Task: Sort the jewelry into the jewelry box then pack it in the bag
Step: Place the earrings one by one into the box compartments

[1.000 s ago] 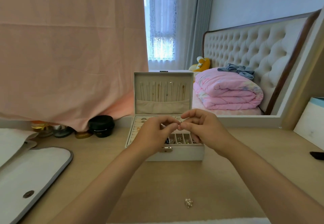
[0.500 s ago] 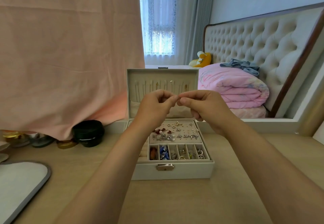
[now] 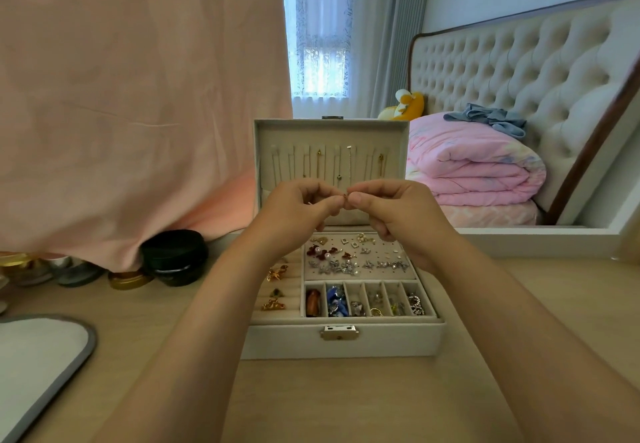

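Left hand [image 3: 298,215] and right hand [image 3: 398,215], curled at frame centre, still pinch a small jewelry piece [image 3: 345,196] between them, now before the jewelry box [image 3: 343,344] lid, no longer covering its tray.

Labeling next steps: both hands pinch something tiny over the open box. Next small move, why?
Probably lower the small piece onto the stud panel of the jewelry box: left hand and right hand pinch it just above, and the panel's right side shows free holes.
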The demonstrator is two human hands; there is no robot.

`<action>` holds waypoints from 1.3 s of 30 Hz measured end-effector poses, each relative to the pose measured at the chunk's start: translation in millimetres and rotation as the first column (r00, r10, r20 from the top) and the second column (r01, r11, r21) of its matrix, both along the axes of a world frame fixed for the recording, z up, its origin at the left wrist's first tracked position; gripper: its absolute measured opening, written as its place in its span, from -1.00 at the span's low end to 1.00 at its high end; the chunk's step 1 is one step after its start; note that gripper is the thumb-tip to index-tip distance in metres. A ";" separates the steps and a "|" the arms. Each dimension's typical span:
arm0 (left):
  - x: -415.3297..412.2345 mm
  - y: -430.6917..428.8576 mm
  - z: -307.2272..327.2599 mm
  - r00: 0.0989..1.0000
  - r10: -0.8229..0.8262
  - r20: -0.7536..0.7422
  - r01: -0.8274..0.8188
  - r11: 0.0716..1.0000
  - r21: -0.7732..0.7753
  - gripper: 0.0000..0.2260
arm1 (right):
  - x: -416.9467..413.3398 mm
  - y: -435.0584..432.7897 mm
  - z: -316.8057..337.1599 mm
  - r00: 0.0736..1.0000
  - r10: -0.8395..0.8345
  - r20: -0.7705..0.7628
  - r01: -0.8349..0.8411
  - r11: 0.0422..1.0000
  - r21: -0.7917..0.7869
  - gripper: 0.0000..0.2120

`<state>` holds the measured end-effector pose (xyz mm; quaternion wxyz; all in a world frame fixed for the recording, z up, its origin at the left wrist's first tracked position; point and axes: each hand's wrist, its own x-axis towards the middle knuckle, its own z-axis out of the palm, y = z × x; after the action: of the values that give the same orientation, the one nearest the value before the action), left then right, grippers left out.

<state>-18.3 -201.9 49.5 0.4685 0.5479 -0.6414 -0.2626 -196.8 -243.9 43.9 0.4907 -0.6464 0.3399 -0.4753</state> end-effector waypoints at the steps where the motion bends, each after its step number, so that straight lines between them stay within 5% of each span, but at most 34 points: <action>1: 1.7 -0.3 -0.9 1.000 0.004 -0.006 -0.004 1.000 0.005 -0.92 | 2.1 0.2 -1.7 1.000 0.001 -0.007 -0.001 1.000 0.002 -0.88; 4: 4.7 -0.9 -2.6 1.000 0.003 -0.002 -0.003 1.000 0.003 -0.94 | 6.0 2.0 -3.7 0.999 -0.027 -0.038 0.027 0.999 -0.023 -0.82; 10: 8.6 -1.6 -5.7 0.994 0.072 0.086 -0.072 0.997 -0.006 -0.92 | 11.7 -4.4 -8.6 0.911 -0.270 -0.313 0.166 0.932 -0.321 -0.91; 14: 15.1 -1.1 -8.0 0.984 0.124 0.131 -0.120 0.992 -0.035 -0.94 | 16.0 -7.7 -10.8 0.670 -0.372 -0.642 0.042 0.883 -0.467 -0.94; 18: 17.7 0.1 -6.9 0.990 0.091 0.105 -0.088 0.996 -0.032 -0.98 | 20.7 -5.4 -9.8 0.512 -0.451 -0.731 -0.081 0.822 -0.564 -0.95; 28: 26.6 -0.5 -5.5 0.994 0.077 0.074 -0.073 0.996 -0.055 -0.96 | 27.9 -9.1 -12.1 0.504 -0.478 -0.720 -0.201 0.746 -0.635 -0.95; 39: 26.7 -2.8 -6.4 0.996 0.091 0.025 -0.090 0.995 -0.041 -0.96 | 24.8 -10.1 -15.5 0.576 -0.365 -0.732 -0.106 0.854 -0.509 -0.96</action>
<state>8.4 -204.7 43.1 0.4821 0.5705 -0.6272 -0.2209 -171.9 -254.0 28.4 0.0586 -0.8658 0.4377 -0.2352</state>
